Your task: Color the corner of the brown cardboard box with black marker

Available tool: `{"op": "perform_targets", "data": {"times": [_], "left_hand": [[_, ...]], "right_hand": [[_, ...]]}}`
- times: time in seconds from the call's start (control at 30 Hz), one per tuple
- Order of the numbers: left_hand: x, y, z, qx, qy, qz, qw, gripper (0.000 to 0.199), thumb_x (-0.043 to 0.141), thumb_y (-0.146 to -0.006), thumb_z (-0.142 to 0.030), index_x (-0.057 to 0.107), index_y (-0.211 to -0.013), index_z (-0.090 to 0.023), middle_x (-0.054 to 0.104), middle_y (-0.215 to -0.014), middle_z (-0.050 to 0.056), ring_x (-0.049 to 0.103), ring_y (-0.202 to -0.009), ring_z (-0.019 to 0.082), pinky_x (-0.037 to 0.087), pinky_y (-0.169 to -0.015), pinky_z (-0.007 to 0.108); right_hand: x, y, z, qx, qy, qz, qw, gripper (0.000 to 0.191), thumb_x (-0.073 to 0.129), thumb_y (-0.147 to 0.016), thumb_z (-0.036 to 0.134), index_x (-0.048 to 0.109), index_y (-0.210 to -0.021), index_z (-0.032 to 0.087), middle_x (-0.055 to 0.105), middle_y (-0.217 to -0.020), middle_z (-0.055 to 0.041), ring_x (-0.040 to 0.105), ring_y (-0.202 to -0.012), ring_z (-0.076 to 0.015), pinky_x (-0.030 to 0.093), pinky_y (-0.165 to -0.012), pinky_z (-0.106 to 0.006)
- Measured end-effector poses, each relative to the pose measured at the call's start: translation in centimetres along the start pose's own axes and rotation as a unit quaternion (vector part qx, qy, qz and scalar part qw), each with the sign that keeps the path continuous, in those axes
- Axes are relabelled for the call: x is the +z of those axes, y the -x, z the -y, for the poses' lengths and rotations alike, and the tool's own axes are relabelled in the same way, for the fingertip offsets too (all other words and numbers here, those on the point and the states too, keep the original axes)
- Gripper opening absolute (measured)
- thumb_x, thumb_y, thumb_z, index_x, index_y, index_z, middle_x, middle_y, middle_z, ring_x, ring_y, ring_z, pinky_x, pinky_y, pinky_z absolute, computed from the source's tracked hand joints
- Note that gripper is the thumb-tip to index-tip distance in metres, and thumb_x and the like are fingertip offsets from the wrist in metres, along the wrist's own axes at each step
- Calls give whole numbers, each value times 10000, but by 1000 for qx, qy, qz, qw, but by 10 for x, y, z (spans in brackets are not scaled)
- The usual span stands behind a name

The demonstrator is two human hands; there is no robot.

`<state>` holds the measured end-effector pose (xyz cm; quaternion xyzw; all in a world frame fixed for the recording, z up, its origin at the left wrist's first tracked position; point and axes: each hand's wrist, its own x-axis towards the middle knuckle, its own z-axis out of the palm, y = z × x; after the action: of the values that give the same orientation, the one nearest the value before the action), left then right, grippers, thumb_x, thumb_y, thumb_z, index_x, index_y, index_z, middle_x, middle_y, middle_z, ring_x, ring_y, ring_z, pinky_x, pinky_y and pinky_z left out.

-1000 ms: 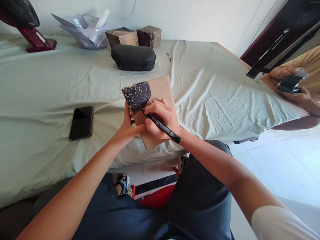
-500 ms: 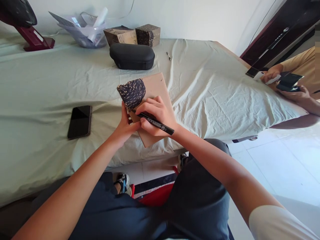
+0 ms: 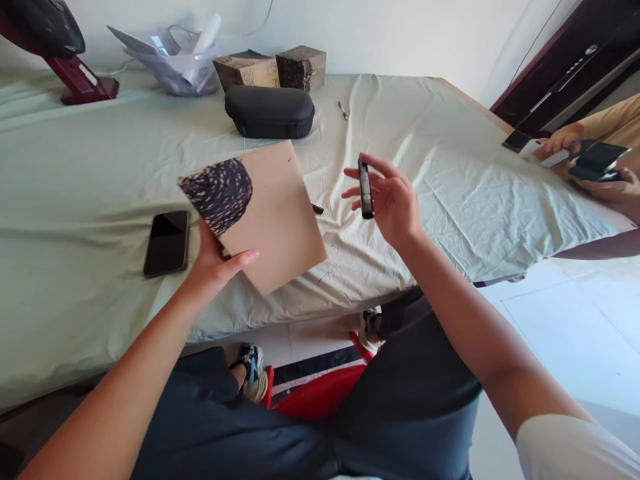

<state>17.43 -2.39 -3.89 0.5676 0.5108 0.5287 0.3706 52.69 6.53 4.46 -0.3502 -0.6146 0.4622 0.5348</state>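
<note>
My left hand (image 3: 213, 260) grips the lower left edge of a brown piece of cardboard (image 3: 280, 220), thumb on its face and fingers behind. Dense black strokes (image 3: 223, 193) fill its upper left corner, and a small tick sits near the top right. To the right, raised and apart from the cardboard, my right hand (image 3: 397, 203) holds a black marker pen (image 3: 367, 190) between thumb and fingers, the other fingers spread. A short black piece (image 3: 318, 209) shows just past the cardboard's right edge, partly hidden.
On the pale green sheet (image 3: 450, 133) lie a phone (image 3: 167, 243), a black case (image 3: 270, 112) and a small pen (image 3: 343, 111). Behind stand two patterned boxes (image 3: 303, 70), a clear basket (image 3: 175, 77) and a dark red stand (image 3: 90, 90). At right, another person's hands (image 3: 565, 141) hold devices.
My right hand has lifted the marker pen off the cardboard and moved right, turning it upright. My left hand has shifted left with the cardboard, which is now tilted differently.
</note>
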Motion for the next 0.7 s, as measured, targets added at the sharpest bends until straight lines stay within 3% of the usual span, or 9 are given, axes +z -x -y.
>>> {"op": "perform_targets", "data": {"times": [0.1, 0.17, 0.23, 0.33, 0.43, 0.57, 0.7], "left_hand": [[-18, 13, 4, 10, -56, -10, 998, 1137, 1073, -680, -644, 472, -1572, -277, 682, -1572, 168, 700, -1410, 376, 590, -1239, 647], [-24, 21, 1, -18, -84, -9, 996, 1127, 1067, -676, -620, 505, -1586, -265, 742, -1464, 158, 727, -1358, 394, 578, -1240, 691], [-25, 26, -6, -50, -97, -2, 994, 1156, 1077, -637, -571, 519, -1599, -257, 786, -1354, 150, 754, -1291, 421, 574, -1229, 731], [-23, 27, -15, -70, -98, 2, 993, 1245, 1092, -555, -516, 505, -1626, -274, 804, -1313, 145, 777, -1223, 444, 594, -1192, 754], [-22, 24, -18, -69, -97, -10, 993, 1247, 1089, -539, -519, 515, -1623, -294, 806, -1318, 136, 772, -1233, 441, 603, -1180, 750], [-21, 24, -15, -60, -94, -7, 994, 1128, 1080, -586, -548, 579, -1560, -278, 805, -1265, 122, 754, -1290, 435, 583, -1220, 731], [-19, 27, -12, -61, -99, -10, 993, 1091, 1065, -635, -601, 585, -1552, -256, 786, -1276, 130, 746, -1287, 425, 575, -1227, 730]], "right_hand": [[-9, 1, -21, 128, 7, 28, 991, 423, 749, -970, 516, 623, -1297, 278, 835, -1181, -66, 812, -812, -200, 622, -655, -320], [-8, 3, -37, 193, 106, 40, 975, 409, 719, -951, 284, 559, -1327, 263, 845, -1138, -66, 749, -691, -177, 578, -615, -316], [-2, 4, -48, 198, 265, 57, 942, 392, 647, -971, 151, 574, -1349, 227, 851, -1150, -104, 754, -754, -210, 578, -681, -350], [9, 0, -59, 142, 479, 95, 861, 325, 564, -1022, 74, 712, -1293, 178, 825, -1313, -184, 784, -1095, -306, 584, -895, -414], [18, -8, -66, 147, 567, 119, 801, 402, 535, -1036, 74, 788, -1332, 170, 747, -1478, -207, 757, -1187, -340, 561, -915, -420], [24, -14, -74, 155, 570, 133, 796, 475, 522, -1059, 87, 795, -1439, 165, 727, -1515, -209, 734, -1240, -348, 550, -882, -413], [30, -15, -83, 149, 564, 136, 801, 478, 517, -1091, 113, 798, -1474, 166, 730, -1543, -209, 699, -1357, -371, 567, -955, -431]]}}
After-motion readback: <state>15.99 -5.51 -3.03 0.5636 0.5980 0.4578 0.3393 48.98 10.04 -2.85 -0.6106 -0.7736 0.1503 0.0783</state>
